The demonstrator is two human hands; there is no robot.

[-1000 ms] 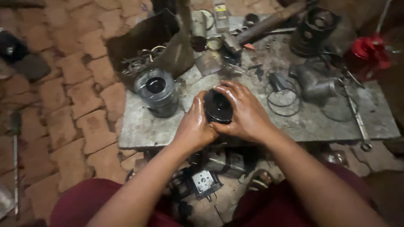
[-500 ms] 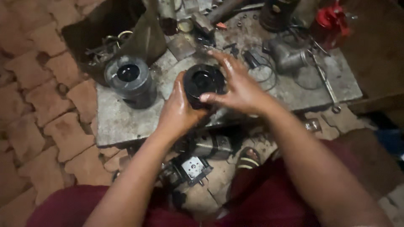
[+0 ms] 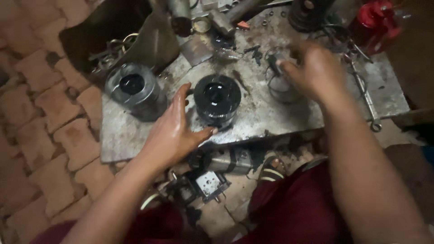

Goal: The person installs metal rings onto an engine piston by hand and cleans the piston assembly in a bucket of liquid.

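Grimy metal bench (image 3: pixel 135 140) over brick paving now carries the black piston (image 3: pixel 218 100) at centre, released by both hands, the left hand (image 3: pixel 174 131) spread open at its seven o'clock while the blurred right hand (image 3: pixel 314 72), seemingly open, reaches rings (image 3: pixel 280 77) at two o'clock.

Right hand (image 3: pixel 316 72) motion-blurred, its grip unreadable, over rings (image 3: pixel 280 83) half hidden. Red can (image 3: pixel 375 22) at slab's far right corner, cut off.

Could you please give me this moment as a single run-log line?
left hand: open, beside black piston | right hand: at ring, grip unclear | piston: upright on metal plate
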